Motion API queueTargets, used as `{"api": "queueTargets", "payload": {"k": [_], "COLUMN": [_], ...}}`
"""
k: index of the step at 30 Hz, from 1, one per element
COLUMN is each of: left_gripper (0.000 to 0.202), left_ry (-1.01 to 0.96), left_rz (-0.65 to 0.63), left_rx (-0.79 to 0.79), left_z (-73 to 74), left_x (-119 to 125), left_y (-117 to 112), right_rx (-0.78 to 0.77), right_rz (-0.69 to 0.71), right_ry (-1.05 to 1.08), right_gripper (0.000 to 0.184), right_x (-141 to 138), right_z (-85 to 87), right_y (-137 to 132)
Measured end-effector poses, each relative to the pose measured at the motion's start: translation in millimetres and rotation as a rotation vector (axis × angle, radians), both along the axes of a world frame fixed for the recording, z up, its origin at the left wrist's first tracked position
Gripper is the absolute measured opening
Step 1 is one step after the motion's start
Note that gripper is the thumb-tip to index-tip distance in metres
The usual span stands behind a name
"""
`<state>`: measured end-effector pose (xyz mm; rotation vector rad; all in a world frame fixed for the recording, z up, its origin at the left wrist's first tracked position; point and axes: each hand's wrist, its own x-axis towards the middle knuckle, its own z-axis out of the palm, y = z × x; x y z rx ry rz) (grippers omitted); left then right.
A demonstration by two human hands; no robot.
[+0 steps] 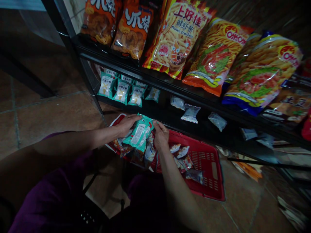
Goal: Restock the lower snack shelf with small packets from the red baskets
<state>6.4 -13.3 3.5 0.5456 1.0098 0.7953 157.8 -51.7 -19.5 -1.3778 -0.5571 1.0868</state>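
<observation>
Both of my hands hold a small teal snack packet (139, 133) over a red plastic basket (212, 171) on the floor. My left hand (126, 125) grips the packet's left edge, and my right hand (160, 135) pinches its right edge. The packet's white label faces up. Inside the basket lie several more small packets (182, 159). Just beyond my hands, a low black shelf (167, 113) carries a row of matching teal packets (121, 92) at its left end.
Clear and white small packets (190, 114) lie scattered further right on the low shelf. The shelf above holds large snack bags (175, 35), orange at left, prawn crackers in the middle. Brown tiled floor (48, 113) spreads to the left.
</observation>
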Motion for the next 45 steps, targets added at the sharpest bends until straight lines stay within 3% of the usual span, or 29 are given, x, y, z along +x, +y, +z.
{"api": "queueTargets", "payload": {"k": [10,19,22,26,31,38,45], "left_gripper": [0.009,0.011,0.016,0.029,0.011,0.011,0.005], "left_ry": [-0.075,-0.078,-0.075,-0.044,-0.066,-0.113,-0.021], "left_rz": [0.275,0.357,0.298,0.109,-0.036,-0.135,-0.085], "left_rx": [-0.227,-0.186,-0.178,-0.209,-0.144,-0.022,0.012], "left_z": [16.7,8.1,8.3,15.5,15.7,7.3,5.1], "left_x": [-4.2,-5.4,-5.6,-8.8,-11.8,-12.8,-13.8], "left_y": [15.2,20.1,20.3,15.4,7.3,4.8,1.6], "right_rx": [-0.176,-0.211,-0.181,-0.171,-0.154,-0.151,-0.133], "right_rz": [0.422,0.486,0.477,0.368,0.303,0.327,0.375], "right_ry": [0.3,0.282,0.222,0.201,0.206,0.152,0.16], "right_gripper": [0.049,0.044,0.042,0.042,0.04,0.039,0.036], "right_x": [-7.3,-18.7,-18.2,-14.0,-7.6,-6.3,-5.8], "right_z": [12.1,25.5,23.8,21.0,18.7,14.5,14.0], "right_y": [-13.1,-22.3,-20.7,-18.0,-15.7,-15.4,-15.1]}}
